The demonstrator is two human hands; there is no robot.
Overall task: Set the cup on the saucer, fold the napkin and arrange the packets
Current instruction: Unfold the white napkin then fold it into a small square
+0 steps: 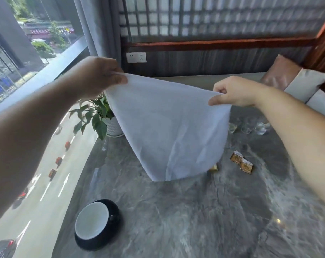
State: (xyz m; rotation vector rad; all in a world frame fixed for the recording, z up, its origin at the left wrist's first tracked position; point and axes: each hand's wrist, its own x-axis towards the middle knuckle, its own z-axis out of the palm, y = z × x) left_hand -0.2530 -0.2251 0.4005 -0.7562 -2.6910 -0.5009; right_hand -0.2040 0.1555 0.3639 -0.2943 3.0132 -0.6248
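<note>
A white napkin (169, 127) hangs spread in the air above the grey marble table (204, 211). My left hand (96, 75) pinches its upper left corner and my right hand (234, 92) pinches its upper right corner. Its lower edge hangs just above the tabletop. A black cup with a white inside (92, 220) stands on a black saucer (100, 243) at the near left of the table. Two gold packets (241, 162) lie right of the napkin, and a third gold packet (213, 167) peeks out from behind its lower edge.
A potted green plant (100, 116) in a white pot stands at the table's far left, partly behind the napkin. Several small clear glasses (251, 128) sit at the far right. A cushioned seat (297, 81) lies beyond. A window runs along the left.
</note>
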